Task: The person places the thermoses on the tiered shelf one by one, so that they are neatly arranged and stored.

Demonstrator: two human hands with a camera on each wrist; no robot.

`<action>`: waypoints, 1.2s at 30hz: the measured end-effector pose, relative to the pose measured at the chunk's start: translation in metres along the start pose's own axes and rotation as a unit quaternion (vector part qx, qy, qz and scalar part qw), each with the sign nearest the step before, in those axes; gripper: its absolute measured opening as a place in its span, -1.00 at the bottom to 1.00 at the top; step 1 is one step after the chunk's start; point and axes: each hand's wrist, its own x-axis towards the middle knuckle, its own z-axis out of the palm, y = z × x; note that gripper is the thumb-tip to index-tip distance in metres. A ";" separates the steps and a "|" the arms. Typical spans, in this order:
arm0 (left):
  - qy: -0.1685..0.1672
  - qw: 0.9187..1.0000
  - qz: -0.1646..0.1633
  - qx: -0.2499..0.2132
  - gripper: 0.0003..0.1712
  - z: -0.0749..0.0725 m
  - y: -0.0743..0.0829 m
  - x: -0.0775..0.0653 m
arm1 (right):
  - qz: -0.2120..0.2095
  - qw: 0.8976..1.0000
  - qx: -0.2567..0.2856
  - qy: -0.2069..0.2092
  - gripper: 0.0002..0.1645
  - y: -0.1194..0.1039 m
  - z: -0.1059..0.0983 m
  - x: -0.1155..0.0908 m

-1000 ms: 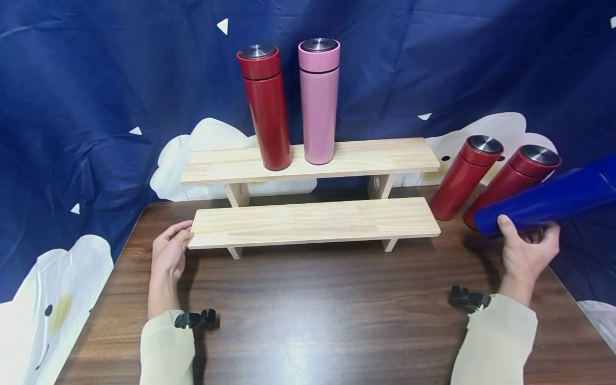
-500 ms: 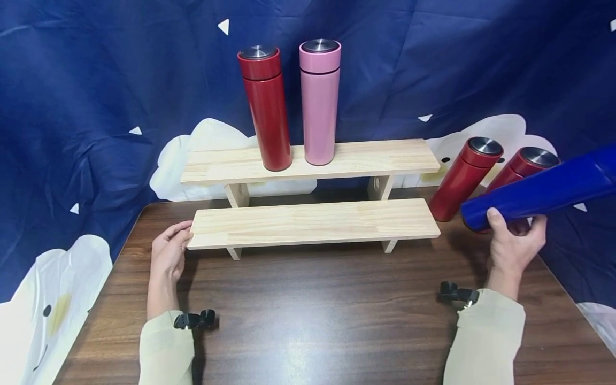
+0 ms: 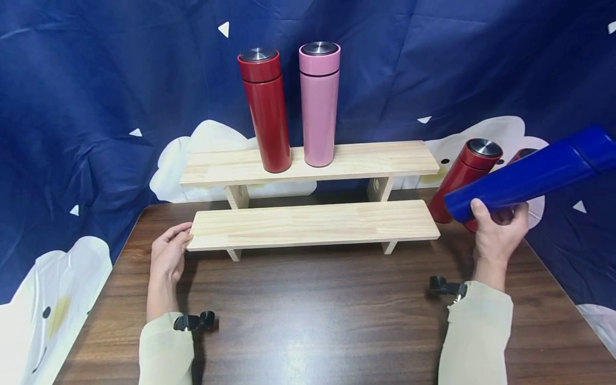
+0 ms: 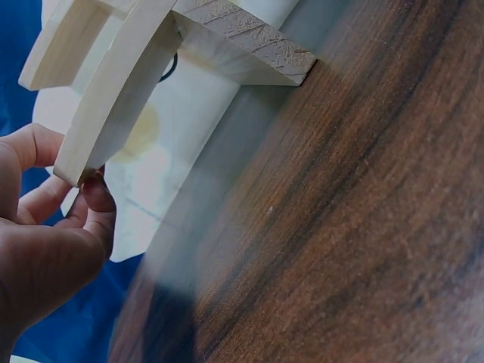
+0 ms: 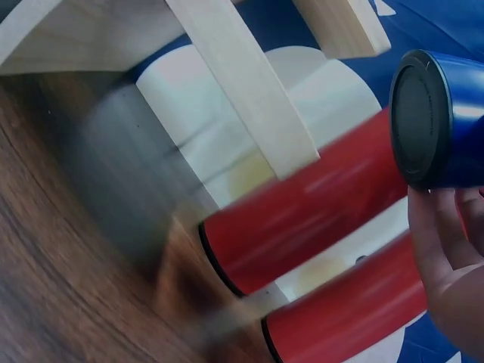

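My left hand (image 3: 168,254) pinches the left end of the lower board of a two-step wooden shelf (image 3: 313,224); the left wrist view shows fingers on both faces of that board (image 4: 113,91). With my right hand (image 3: 498,235) I grip a blue thermos (image 3: 529,174) near its base, off the table and tilted, its top pointing right. Its black bottom faces the shelf in the right wrist view. A red thermos (image 3: 267,117) and a pink thermos (image 3: 320,112) stand upright on the upper board (image 3: 385,158).
Right of the shelf stand two more red thermoses on the table; the nearer one (image 3: 462,179) is partly covered and the other (image 3: 523,154) mostly hidden by the blue thermos. A dark blue curtain (image 3: 409,64) hangs behind the brown wooden table (image 3: 313,310).
My right hand has carried the blue thermos left and slightly up, covering more of the red thermoses. The left hand and the shelf have stayed in place.
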 end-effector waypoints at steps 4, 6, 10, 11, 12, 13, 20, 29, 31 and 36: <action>-0.003 1.000 -0.001 0.000 -0.66 0.000 0.000 0.000 | -0.005 1.000 0.011 -0.007 -0.27 0.003 0.006 -0.003; -0.003 1.000 0.001 0.000 -0.66 0.000 0.001 0.001 | -0.001 1.000 0.016 -0.010 -0.24 0.005 0.009 -0.005; -0.001 1.000 0.002 -0.003 -0.66 0.000 0.001 0.001 | 0.010 1.000 0.005 -0.013 -0.24 0.007 0.018 -0.011; 0.001 1.000 0.001 -0.002 -0.66 0.000 0.000 0.001 | 0.012 1.000 0.002 -0.014 -0.26 0.007 0.021 -0.012; 0.000 1.000 0.000 -0.002 -0.66 0.000 0.000 0.001 | 0.015 1.000 -0.002 -0.016 -0.28 0.008 0.023 -0.013; 0.000 1.000 0.000 -0.002 -0.66 0.000 0.000 0.001 | 0.017 1.000 -0.005 -0.018 -0.29 0.008 0.026 -0.015; 0.000 1.000 0.006 -0.006 -0.65 0.000 -0.002 0.002 | 0.039 0.999 -0.004 -0.028 -0.34 0.009 0.042 -0.022; -0.007 1.000 0.007 -0.014 -0.64 0.001 0.000 0.002 | 0.043 0.998 0.013 -0.048 -0.27 0.007 0.058 -0.025; -0.007 1.000 0.008 -0.013 -0.63 0.001 0.000 0.002 | 0.039 0.997 0.021 -0.055 -0.24 0.006 0.062 -0.025; -0.003 1.000 0.008 -0.008 -0.63 0.000 -0.001 0.002 | 0.033 0.997 0.018 -0.067 -0.26 0.004 0.071 -0.025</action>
